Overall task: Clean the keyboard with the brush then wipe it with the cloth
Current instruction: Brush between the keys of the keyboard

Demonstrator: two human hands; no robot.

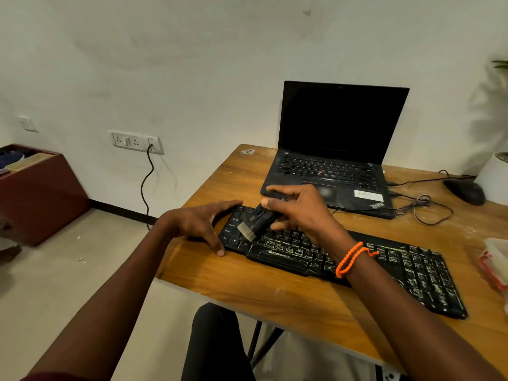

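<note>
Black keyboard (357,259) lies diagonally on the wooden tabletop (275,298), left end near the tabletop's left edge, right end running toward the near right side. Keys are streaked with pale dust or residue.

Right hand (299,210) grips a small black brush (254,220), fingers and thumb curled round its handle. Pale bristles point down-left and touch the keys at the keyboard's left end, by the Ctrl/Alt rows. Orange beaded bracelet (350,259) sits on the right wrist, above the keyboard's middle.

Left hand (202,224) is spread flat, fingers straight, holding nothing; it braces the keyboard's left end. Fingertips rest at the far left corner of the keyboard, thumb on the tabletop at its near left corner.

Cloth not identifiable in view.

Open black laptop (335,149) with dark screen stands at the tabletop's far edge, just behind the keyboard and right hand. Black mouse (466,191) sits near the far right of the tabletop, with a tangled cable (423,207) between it and the laptop. Clear container with red clips (494,259) is cut off at the tabletop's right edge. White plant pot (494,174) is at the far right, partly out of view.

Wall socket panel (136,141) with a black cord plugged in is on the wall left of the tabletop. A reddish-brown box (41,193) stands on the floor at the left.
</note>
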